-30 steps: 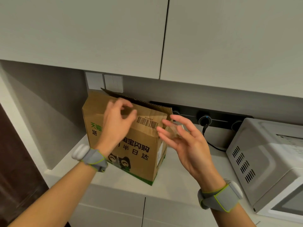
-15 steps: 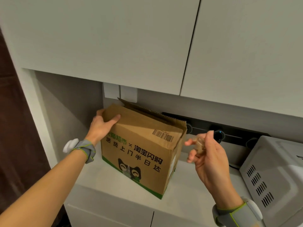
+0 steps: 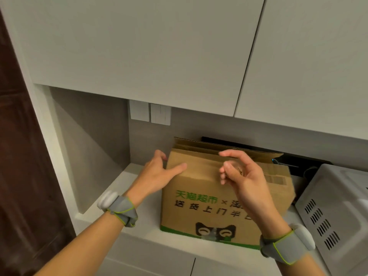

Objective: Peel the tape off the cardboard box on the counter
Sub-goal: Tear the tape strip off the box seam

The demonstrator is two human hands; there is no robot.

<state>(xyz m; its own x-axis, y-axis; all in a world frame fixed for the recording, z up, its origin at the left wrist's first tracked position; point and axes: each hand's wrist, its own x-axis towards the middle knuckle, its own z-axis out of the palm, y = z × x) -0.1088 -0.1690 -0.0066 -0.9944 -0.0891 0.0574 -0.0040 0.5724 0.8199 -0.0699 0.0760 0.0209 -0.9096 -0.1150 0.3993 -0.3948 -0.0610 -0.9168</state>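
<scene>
Over the last half second the right hand (image 3: 246, 181) had swung from beside the box (image 3: 223, 198) to in front of its top, fingers loosely curled around what looked like a crumpled bit of clear tape (image 3: 238, 169); whether it truly held it, I could not tell. The left hand (image 3: 157, 176) had stayed open, braced on the box's left corner. The box stood on the surface (image 3: 139, 234), flaps partly raised. The strip was probably off. A microwave (image 3: 336, 212) crowded the right, cabinets (image 3: 151, 48) hung low above.
</scene>
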